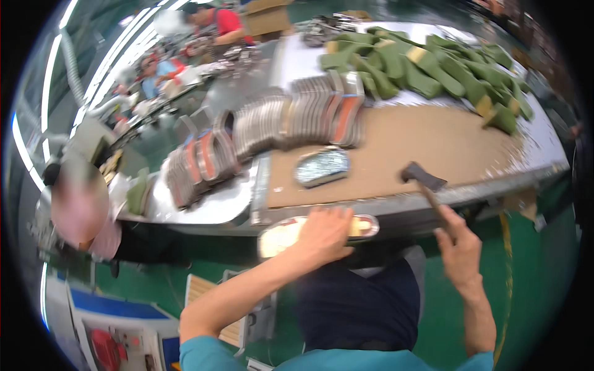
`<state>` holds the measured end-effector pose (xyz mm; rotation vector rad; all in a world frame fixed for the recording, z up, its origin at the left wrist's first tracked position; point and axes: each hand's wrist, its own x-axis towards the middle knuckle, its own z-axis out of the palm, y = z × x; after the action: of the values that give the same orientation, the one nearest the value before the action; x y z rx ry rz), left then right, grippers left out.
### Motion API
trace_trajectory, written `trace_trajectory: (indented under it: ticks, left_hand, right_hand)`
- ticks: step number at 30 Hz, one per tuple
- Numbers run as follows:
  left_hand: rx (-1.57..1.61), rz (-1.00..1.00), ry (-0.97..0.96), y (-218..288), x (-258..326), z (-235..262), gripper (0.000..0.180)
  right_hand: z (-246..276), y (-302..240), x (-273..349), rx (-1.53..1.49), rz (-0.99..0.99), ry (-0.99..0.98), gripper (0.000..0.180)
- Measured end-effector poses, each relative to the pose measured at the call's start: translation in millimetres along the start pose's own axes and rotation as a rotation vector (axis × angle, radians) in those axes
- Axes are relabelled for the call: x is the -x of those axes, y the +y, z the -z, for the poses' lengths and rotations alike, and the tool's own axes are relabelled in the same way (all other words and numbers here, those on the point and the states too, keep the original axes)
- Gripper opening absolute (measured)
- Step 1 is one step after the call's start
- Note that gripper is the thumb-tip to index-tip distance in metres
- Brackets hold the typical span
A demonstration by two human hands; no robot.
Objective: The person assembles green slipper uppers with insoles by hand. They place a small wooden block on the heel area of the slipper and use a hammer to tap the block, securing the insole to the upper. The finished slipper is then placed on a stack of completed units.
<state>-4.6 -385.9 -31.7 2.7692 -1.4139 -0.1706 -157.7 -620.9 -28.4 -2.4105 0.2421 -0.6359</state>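
Note:
My right hand (461,247) is wrapped round the wooden handle of a hammer (424,178). Its dark head is raised over the front edge of the table. My left hand (327,230) grips a long oval piece (281,238) with a pale yellow face and a darker rim, in front of the table edge and over my lap. Fingers and palm cover the middle of that piece. Beyond it, an oval block (323,167) with a shiny silvery top lies on the brown board (396,142). The hammer head does not touch the oval piece.
A row of curved metal-rimmed pieces (266,123) stands packed along the left and back. Green sock-shaped pieces (427,68) are heaped at the far right. Silvery parts (328,28) lie behind. A person in pink (80,210) is at the left, one in red (229,25) farther back.

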Motion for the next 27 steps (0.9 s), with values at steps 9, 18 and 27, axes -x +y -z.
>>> trace_trajectory:
  ticks: [9,18,27]
  left_hand:
    - [0.632,0.367,0.730,-121,78,76,0.074]
    - [0.668,0.784,2.165,-397,263,22,0.056]
    - [0.910,1.204,1.168,-424,286,-60,0.057]
  right_hand:
    - [-42,163,-49,0.692,0.129,0.073,0.041]
    - [-50,190,-52,0.755,0.130,0.115,0.037]
    - [-31,181,-49,0.775,-0.026,-0.009,0.036]
